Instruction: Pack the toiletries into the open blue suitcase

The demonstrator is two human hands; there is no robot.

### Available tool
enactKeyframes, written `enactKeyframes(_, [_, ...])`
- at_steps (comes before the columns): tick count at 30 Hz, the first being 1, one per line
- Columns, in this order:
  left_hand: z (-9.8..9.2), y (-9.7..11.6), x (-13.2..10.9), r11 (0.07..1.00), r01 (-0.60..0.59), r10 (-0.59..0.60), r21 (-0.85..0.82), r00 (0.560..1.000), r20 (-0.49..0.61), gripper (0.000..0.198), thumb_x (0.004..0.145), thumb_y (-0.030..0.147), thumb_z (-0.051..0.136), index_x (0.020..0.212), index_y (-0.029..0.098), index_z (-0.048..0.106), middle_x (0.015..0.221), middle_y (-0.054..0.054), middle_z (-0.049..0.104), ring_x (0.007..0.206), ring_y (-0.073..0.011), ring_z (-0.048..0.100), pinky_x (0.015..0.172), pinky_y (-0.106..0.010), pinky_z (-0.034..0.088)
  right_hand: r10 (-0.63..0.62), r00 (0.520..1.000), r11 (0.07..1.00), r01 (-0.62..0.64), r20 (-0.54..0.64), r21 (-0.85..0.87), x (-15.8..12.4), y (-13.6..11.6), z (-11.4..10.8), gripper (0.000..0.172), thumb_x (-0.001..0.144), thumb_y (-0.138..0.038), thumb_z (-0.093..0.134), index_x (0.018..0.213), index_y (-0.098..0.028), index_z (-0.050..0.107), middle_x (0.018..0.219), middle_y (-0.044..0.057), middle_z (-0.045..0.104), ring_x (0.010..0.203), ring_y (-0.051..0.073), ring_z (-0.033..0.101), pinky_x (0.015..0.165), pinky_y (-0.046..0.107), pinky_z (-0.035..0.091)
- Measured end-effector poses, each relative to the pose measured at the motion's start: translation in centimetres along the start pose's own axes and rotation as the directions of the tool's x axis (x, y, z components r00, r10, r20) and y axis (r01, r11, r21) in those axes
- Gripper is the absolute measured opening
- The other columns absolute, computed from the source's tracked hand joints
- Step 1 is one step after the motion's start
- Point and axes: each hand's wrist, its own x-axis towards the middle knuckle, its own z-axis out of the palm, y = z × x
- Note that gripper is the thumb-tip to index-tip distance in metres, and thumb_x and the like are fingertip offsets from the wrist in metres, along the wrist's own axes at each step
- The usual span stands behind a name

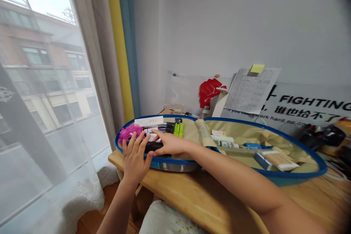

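Observation:
An open blue-rimmed case [276,177] with beige lining lies on a wooden desk [192,197]. My left hand [135,158] rests on the case's left rim, fingers spread and open, touching a black tube-like item [154,147]. My right hand [170,142] reaches across into the left compartment, fingers stretched flat over the same black item and some small boxes. Beside the hands lie a pink mesh sponge [129,132], a white box [149,121] and a green item [178,128].
The right compartment holds bottles [225,142], a blue item [253,146] and a flat box [278,160]. A red fist cutout [210,91], papers [251,89] and a black sign stand against the wall. Dark clutter [323,137] sits far right. A curtained window fills the left.

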Motion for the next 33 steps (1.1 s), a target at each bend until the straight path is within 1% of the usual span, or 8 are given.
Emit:
enactKeyframes(7, [0.2, 0.4, 0.5, 0.999, -0.026, 0.030, -0.042, 0.993, 0.110, 0.040, 0.094, 0.037, 0.034, 0.121, 0.020, 0.059, 0.119, -0.008, 0.065, 0.117, -0.0276, 0.053, 0.112, -0.050, 0.013, 0.031, 0.998, 0.999, -0.030, -0.062, 0.010, -0.7, 0.0, 0.7, 0.094, 0.069, -0.044, 0.071, 0.147, -0.016, 0.026, 0.127, 0.012, 0.061, 0.111, 0.025, 0.059, 0.090, 0.035, 0.046])
enactKeyframes(12, [-0.2, 0.0, 0.4, 0.998, -0.012, 0.019, -0.058, 0.993, 0.117, 0.041, 0.094, 0.040, 0.034, 0.117, 0.019, 0.060, 0.114, -0.008, 0.067, 0.110, -0.0263, 0.055, 0.108, -0.046, 0.021, 0.124, 0.973, 0.991, -0.132, -0.195, -0.029, -3.3, 2.6, -3.5, 0.068, 0.080, -0.041, 0.063, 0.141, -0.024, 0.039, 0.126, 0.006, 0.061, 0.104, 0.017, 0.062, 0.089, 0.030, 0.048])
enactKeyframes(14, [-0.3, -0.2, 0.2, 0.998, -0.024, 0.031, -0.062, 0.993, 0.113, 0.042, 0.094, 0.040, 0.034, 0.118, 0.019, 0.060, 0.115, -0.008, 0.066, 0.111, -0.0265, 0.054, 0.107, -0.046, 0.022, 0.228, 0.923, 0.963, -0.260, -0.309, -0.066, -4.9, 5.5, -6.4, 0.048, 0.088, -0.039, 0.053, 0.133, -0.023, 0.047, 0.122, 0.007, 0.062, 0.102, 0.016, 0.061, 0.090, 0.033, 0.048])
enactKeyframes(16, [-0.2, -0.3, 0.1, 0.997, -0.033, 0.040, -0.063, 0.993, 0.112, 0.042, 0.093, 0.040, 0.035, 0.120, 0.019, 0.059, 0.116, -0.009, 0.066, 0.112, -0.0265, 0.053, 0.107, -0.045, 0.023, 0.349, 0.845, 0.902, -0.421, -0.404, -0.101, -6.8, 9.1, -9.3, 0.039, 0.092, -0.039, 0.048, 0.125, -0.019, 0.052, 0.118, 0.009, 0.061, 0.101, 0.017, 0.060, 0.090, 0.040, 0.048])
enactKeyframes(20, [-0.1, -0.4, -0.1, 0.998, -0.021, 0.027, -0.058, 0.994, 0.108, 0.041, 0.093, 0.039, 0.035, 0.121, 0.020, 0.059, 0.117, -0.009, 0.065, 0.114, -0.0262, 0.052, 0.107, -0.044, 0.022, 0.592, 0.677, 0.699, -0.701, -0.437, -0.139, -10.1, 16.0, -12.3, 0.032, 0.090, -0.039, 0.054, 0.113, -0.017, 0.058, 0.115, 0.007, 0.060, 0.099, 0.017, 0.059, 0.086, 0.040, 0.050])
enactKeyframes(26, [-0.2, -0.3, -0.1, 0.998, -0.020, 0.025, -0.053, 0.994, 0.110, 0.041, 0.093, 0.038, 0.035, 0.121, 0.019, 0.059, 0.118, -0.009, 0.065, 0.115, -0.0266, 0.052, 0.108, -0.045, 0.022, 0.754, 0.498, 0.479, -0.863, -0.429, -0.161, -11.2, 21.8, -9.6, 0.036, 0.089, -0.039, 0.054, 0.118, -0.018, 0.056, 0.121, 0.008, 0.057, 0.102, 0.018, 0.058, 0.087, 0.041, 0.051])
enactKeyframes(29, [-0.2, -0.2, -0.2, 0.998, -0.006, 0.012, -0.056, 0.993, 0.117, 0.041, 0.092, 0.038, 0.036, 0.121, 0.020, 0.059, 0.119, -0.009, 0.064, 0.117, -0.0268, 0.051, 0.108, -0.046, 0.022, 0.781, 0.432, 0.410, -0.899, -0.451, -0.151, -10.8, 22.8, -8.2, 0.038, 0.089, -0.041, 0.053, 0.121, -0.019, 0.055, 0.124, 0.009, 0.056, 0.105, 0.019, 0.057, 0.088, 0.042, 0.050])
enactKeyframes(33, [-0.1, -0.3, -0.3, 0.998, -0.003, 0.010, -0.057, 0.992, 0.124, 0.041, 0.092, 0.039, 0.036, 0.122, 0.019, 0.058, 0.120, -0.009, 0.064, 0.117, -0.0269, 0.051, 0.108, -0.046, 0.022, 0.787, 0.384, 0.360, -0.921, -0.482, -0.146, -10.3, 23.1, -7.3, 0.040, 0.089, -0.040, 0.054, 0.122, -0.018, 0.054, 0.123, 0.009, 0.056, 0.105, 0.019, 0.057, 0.088, 0.042, 0.050])
